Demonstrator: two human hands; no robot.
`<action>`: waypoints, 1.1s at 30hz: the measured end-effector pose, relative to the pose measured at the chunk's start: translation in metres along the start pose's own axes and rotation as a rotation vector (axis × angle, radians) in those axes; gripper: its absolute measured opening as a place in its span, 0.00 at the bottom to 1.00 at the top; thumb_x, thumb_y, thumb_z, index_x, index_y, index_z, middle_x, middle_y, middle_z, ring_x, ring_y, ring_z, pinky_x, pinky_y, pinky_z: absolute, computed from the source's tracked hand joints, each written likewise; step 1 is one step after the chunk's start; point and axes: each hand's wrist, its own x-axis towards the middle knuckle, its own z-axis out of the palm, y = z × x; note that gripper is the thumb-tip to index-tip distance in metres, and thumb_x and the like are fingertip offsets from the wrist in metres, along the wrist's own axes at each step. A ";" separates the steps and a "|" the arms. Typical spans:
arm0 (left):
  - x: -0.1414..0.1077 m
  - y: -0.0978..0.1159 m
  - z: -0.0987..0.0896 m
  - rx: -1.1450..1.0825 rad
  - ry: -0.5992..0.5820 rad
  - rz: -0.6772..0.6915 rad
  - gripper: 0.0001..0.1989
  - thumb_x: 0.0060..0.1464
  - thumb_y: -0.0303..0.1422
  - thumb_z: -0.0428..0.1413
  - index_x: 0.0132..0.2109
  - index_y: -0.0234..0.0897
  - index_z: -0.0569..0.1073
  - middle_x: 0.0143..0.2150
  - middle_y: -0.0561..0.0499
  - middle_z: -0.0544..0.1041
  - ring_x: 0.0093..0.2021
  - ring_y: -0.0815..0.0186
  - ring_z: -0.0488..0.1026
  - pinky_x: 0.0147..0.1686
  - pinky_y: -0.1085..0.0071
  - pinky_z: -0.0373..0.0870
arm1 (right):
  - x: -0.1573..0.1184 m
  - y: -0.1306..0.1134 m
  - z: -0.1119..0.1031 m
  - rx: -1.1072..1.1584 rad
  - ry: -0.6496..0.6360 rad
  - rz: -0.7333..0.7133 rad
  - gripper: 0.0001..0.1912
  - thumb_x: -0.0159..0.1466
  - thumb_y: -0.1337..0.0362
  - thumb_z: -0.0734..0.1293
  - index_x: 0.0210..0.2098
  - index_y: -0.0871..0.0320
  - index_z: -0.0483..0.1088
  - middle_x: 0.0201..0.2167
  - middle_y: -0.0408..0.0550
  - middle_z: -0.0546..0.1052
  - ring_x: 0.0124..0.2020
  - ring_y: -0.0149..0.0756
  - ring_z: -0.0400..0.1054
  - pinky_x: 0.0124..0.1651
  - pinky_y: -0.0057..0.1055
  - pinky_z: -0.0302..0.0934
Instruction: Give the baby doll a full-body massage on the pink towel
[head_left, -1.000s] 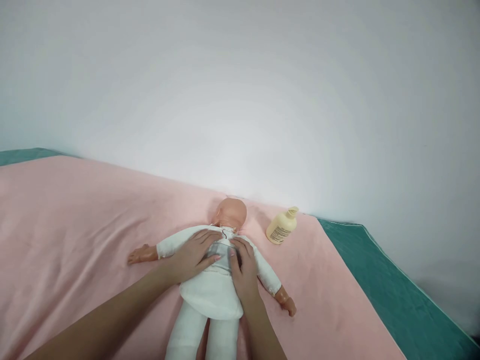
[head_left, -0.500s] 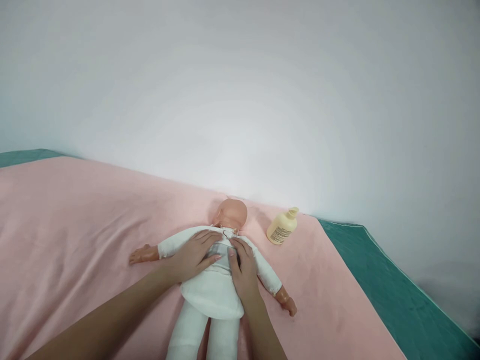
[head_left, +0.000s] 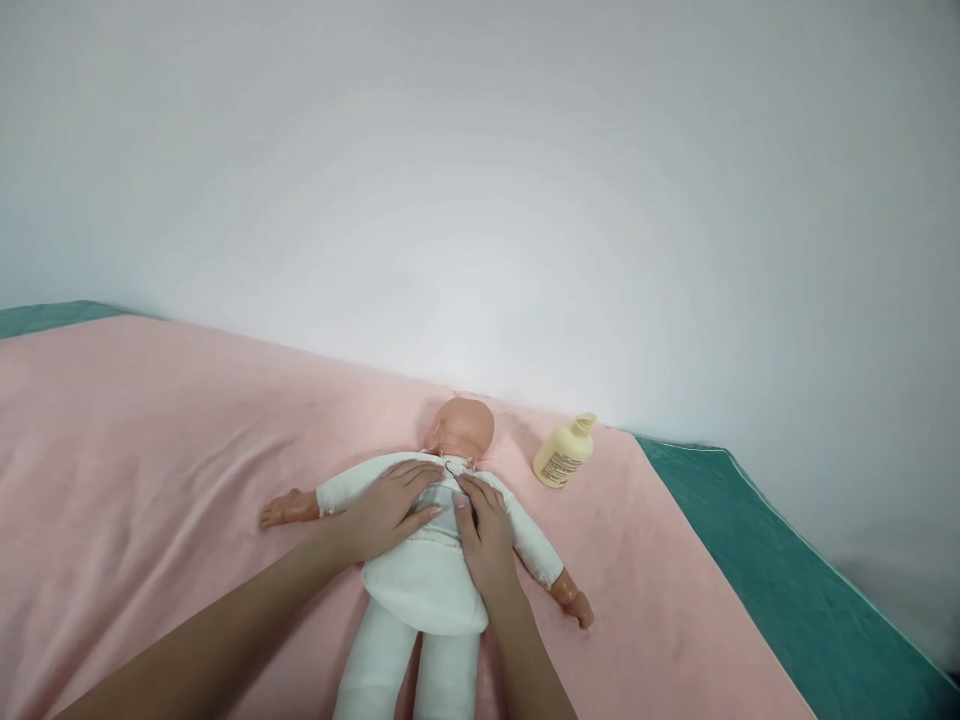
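A white cloth-bodied doll [head_left: 424, 588] lies flat, arms outstretched, on a pink sheet [head_left: 150, 430].

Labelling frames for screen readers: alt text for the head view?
Left hand and right hand rest on the upper torso of a white cloth-bodied doll, arms spread, lying on pink cloth. A pale yellow pump bottle stands right of the doll's head, pale wall behind.

The single camera, worn on my head, looks forward and down, with the doll [head_left: 424, 592] close by, low in view, and a pale wall [head_left: 480, 180] filling the upper half.
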 end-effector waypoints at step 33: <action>0.005 0.020 -0.026 0.007 -0.024 -0.026 0.21 0.62 0.41 0.50 0.59 0.38 0.66 0.60 0.46 0.70 0.61 0.56 0.63 0.60 0.56 0.59 | -0.033 -0.007 -0.014 0.231 0.241 0.080 0.17 0.69 0.56 0.57 0.47 0.55 0.73 0.49 0.54 0.71 0.52 0.44 0.64 0.57 0.45 0.59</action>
